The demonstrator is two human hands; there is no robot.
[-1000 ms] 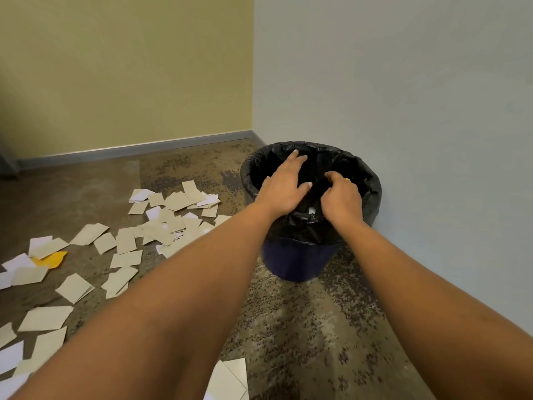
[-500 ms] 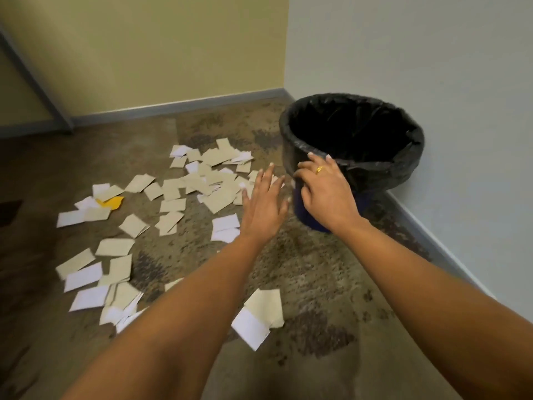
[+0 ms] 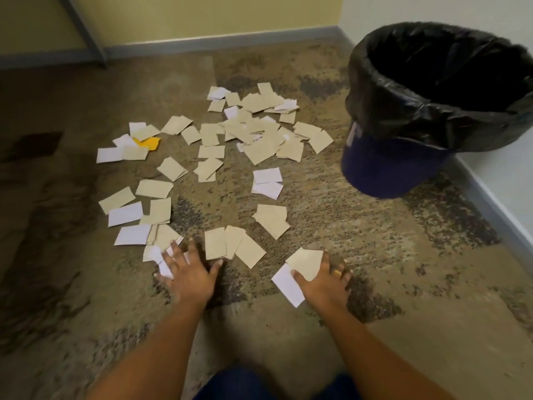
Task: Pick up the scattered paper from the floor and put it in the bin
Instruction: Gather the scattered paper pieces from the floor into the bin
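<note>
Several beige and white paper pieces [image 3: 253,134] lie scattered over the mottled carpet, with one yellow piece [image 3: 148,143] at the left. The dark blue bin [image 3: 383,166] with a black liner stands at the right by the wall. My left hand [image 3: 189,271] is spread flat on the floor, its fingers touching white pieces [image 3: 153,253] at the near left. Flat on the carpet too, my right hand [image 3: 324,281] has its thumb resting on a beige and white pair of papers [image 3: 302,264]. Neither hand holds anything.
A grey skirting board runs along the yellow back wall and the white right wall. A grey metal leg [image 3: 82,28] slants down at the back left. My knees in dark blue cloth [image 3: 236,385] show at the bottom edge.
Both hands left the bin's rim and came down to the floor in front of me. The view tilted down and swung left, so the bin now sits at the upper right.
</note>
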